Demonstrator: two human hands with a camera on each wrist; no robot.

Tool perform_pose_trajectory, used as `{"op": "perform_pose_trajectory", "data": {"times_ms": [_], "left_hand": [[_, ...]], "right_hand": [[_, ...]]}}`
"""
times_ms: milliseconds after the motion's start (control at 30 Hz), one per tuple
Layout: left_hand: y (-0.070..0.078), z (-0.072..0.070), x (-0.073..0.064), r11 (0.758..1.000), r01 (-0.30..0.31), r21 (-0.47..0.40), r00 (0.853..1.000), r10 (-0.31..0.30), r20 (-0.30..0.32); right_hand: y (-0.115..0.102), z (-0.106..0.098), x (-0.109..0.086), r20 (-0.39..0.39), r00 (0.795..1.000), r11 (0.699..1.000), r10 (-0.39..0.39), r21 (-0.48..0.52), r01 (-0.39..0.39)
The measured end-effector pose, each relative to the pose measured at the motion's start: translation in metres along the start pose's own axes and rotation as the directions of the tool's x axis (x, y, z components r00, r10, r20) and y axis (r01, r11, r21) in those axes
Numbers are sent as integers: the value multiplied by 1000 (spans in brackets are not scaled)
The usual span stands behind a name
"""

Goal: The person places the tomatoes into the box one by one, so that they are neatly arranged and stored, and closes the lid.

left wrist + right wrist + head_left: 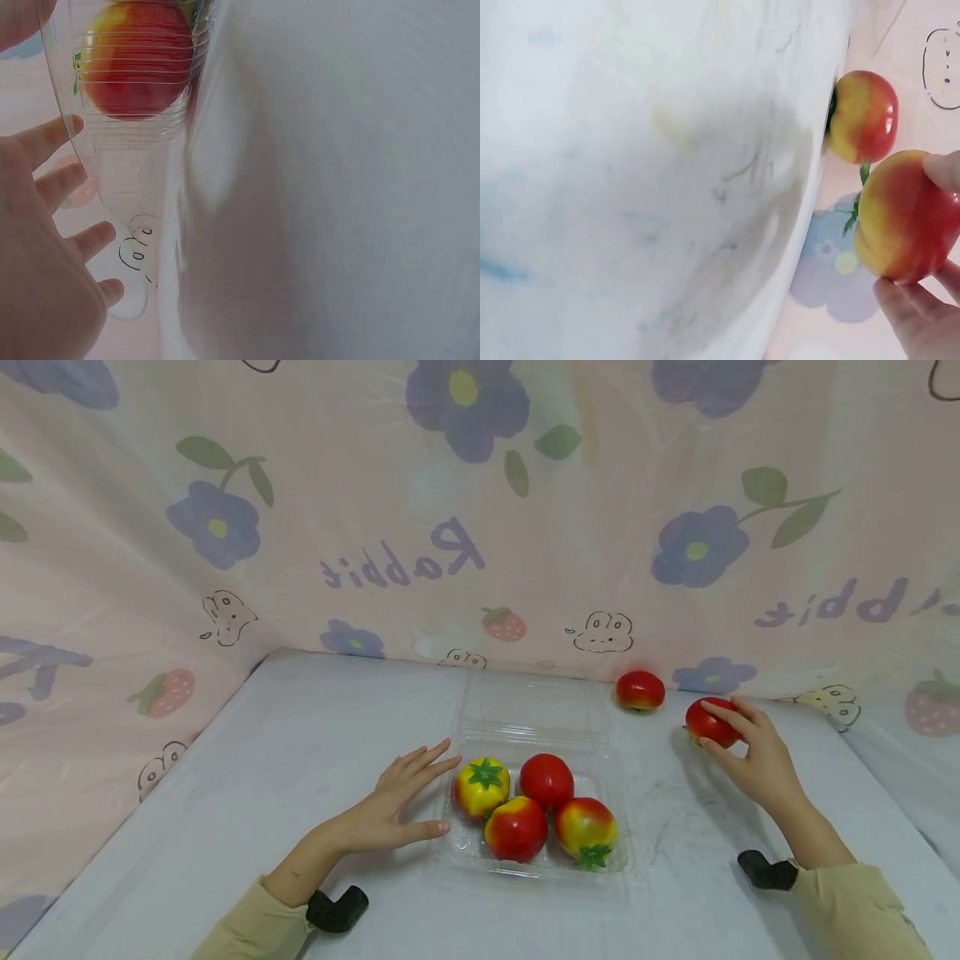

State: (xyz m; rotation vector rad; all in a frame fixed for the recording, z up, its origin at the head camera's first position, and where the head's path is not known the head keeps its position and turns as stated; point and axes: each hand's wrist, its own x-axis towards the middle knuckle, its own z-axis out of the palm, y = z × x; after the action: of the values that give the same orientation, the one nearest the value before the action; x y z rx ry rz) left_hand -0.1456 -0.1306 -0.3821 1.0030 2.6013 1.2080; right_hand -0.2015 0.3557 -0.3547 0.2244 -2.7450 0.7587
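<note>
My right hand [763, 768] grips a red and yellow tomato [708, 722] between thumb and fingers at the back right. In the right wrist view, the held tomato [907, 217] shows its green leafy top pointing toward the table. A second loose tomato [640, 691] sits to its left, near the back edge. Several tomatoes lie in a clear plastic clamshell box [468, 852], whose lid [532, 706] is folded back. My left hand [393, 806] is at the box's left side with fingers spread. Its fingertips [75, 124] are right at the box wall in the left wrist view.
The white tabletop [300, 752] ends at a printed cloth backdrop [375, 510] with flowers and rabbits. Faint smudges mark the table right of the box. A black wrist mount [337, 908] is at the left sleeve, another [767, 870] at the right.
</note>
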Motion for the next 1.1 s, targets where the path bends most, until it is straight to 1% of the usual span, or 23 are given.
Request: {"op": "perform_pose_trajectory", "data": {"times_ms": [267,500,933,1100], "left_hand": [[-1,0,1,1000,5,7,1000,-5,3],[0,0,1,1000,-2,17,1000,2,3],[-1,0,0,1000,6,2,1000,-6,6],[0,-1,0,1000,9,-3,1000,-9,6]], "right_hand": [[-12,1,-5,-33,997,998,-64,16,64],[-24,2,-10,-39,995,995,-93,34,94],[-35,6,-15,-70,984,985,-167,29,169],[-39,7,-16,-75,979,980,-189,55,193]]}}
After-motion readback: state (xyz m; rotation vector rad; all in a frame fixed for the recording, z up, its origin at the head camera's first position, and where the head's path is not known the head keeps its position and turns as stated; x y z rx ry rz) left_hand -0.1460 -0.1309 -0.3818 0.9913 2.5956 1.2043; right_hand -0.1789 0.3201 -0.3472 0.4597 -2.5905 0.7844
